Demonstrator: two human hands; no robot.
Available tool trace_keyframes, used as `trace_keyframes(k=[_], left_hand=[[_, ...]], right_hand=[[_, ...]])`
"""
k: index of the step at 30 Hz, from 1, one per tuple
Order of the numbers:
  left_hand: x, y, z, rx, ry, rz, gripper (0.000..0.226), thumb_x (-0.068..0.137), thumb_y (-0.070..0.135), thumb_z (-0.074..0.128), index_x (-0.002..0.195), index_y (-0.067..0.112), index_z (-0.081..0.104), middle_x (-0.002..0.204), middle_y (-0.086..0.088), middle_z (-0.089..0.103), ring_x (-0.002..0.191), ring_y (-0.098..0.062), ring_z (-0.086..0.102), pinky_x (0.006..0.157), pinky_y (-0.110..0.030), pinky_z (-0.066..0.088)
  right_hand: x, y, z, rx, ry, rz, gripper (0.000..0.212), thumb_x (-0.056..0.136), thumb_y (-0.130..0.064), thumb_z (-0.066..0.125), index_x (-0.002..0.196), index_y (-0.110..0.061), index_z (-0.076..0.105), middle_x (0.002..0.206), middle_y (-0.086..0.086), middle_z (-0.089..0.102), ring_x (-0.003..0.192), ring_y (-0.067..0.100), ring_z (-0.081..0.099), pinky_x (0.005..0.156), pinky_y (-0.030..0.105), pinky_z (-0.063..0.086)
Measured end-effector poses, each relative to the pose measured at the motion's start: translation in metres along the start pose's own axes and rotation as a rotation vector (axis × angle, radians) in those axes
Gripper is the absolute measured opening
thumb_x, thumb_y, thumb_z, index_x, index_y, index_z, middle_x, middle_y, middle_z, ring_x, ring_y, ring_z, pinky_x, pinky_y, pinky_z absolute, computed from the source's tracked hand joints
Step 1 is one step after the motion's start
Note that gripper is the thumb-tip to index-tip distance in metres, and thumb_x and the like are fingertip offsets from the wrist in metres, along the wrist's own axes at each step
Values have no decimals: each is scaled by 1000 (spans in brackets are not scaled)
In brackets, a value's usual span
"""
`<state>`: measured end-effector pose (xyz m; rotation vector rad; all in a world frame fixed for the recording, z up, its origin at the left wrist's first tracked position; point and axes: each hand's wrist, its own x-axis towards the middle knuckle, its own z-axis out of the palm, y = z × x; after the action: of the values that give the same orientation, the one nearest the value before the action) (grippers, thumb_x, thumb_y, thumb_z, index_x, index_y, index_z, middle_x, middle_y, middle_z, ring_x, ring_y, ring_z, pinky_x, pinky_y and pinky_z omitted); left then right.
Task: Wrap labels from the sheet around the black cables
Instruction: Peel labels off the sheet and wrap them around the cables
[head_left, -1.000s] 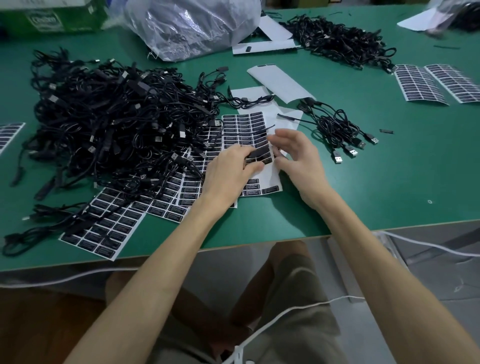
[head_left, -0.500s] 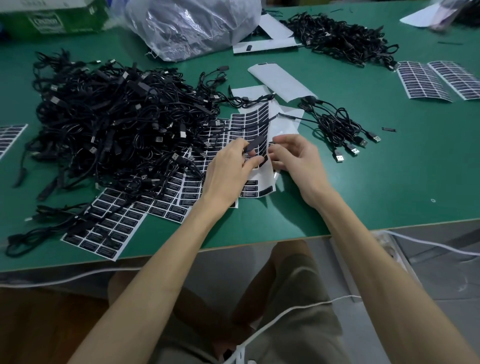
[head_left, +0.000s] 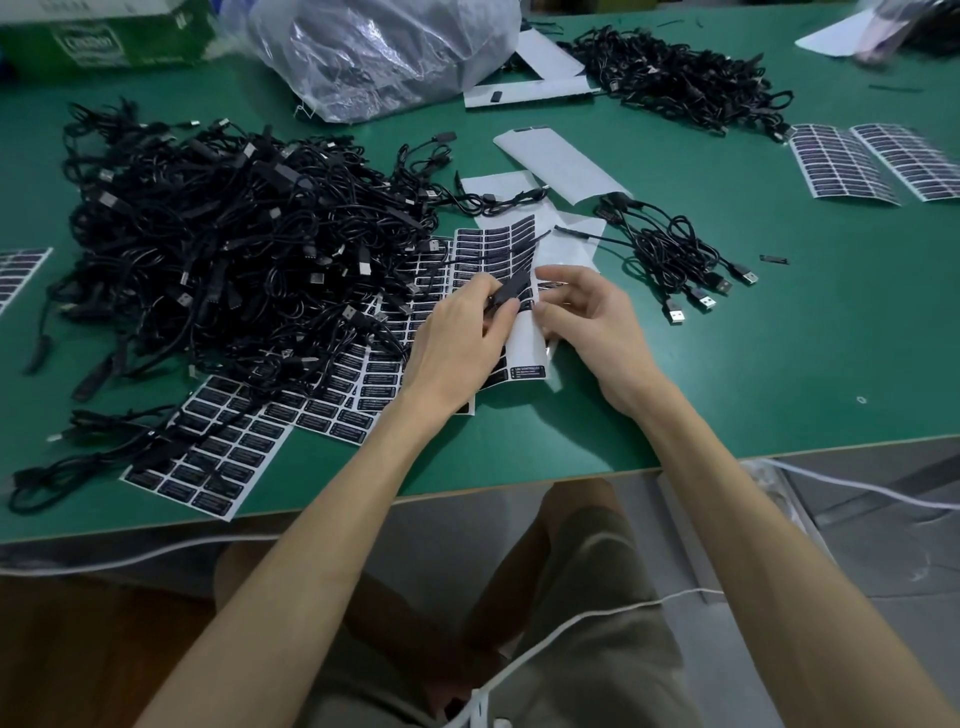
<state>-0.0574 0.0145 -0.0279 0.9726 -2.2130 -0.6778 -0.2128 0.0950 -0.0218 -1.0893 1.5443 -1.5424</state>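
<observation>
Peeled label: a small, glossy black rectangle, which I see lifted clear of the label sheet near the middle of the green desk. The left hand pinches its near end between the thumb and curled fingers, which are almost closed. The label's far end stands free and tilts upward. The right hand is likewise curled, and its thumb and forefinger nip the sheet's right edge, though I cannot tell from my screen how firmly. The sheet is slick white backing paper, bowed upward between the hands. It carries rows of black labels at its far end and one printed label at its near corner. Just to the left lies the large heap of black cables: thin, matte, tangled cords with metal USB plugs, one strand lying across the sheet's far end. Spare sheets fan out flat beneath the heap's near side. A small cable bundle lies to the right, apart from the hands. Beyond sits a crinkled, translucent plastic bag.
</observation>
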Motion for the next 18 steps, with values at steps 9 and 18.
trace_keyframes(k=[9,18], left_hand=[[-1,1,0,-102,30,38,21,99,44,57,93,24,54,69,13,52,63,-4,49,61,-36,45],[1,-3,2,-173,4,36,28,93,55,57,89,28,56,68,15,56,61,-5,50,59,-29,42]], right_hand=[[0,-1,-1,47,-54,-53,42,91,5,65,128,-14,69,83,0,69,75,12,62,70,24,53],[-1,-1,0,15,-87,-60,39,94,0,69,131,-12,70,78,2,64,72,12,56,73,22,50]])
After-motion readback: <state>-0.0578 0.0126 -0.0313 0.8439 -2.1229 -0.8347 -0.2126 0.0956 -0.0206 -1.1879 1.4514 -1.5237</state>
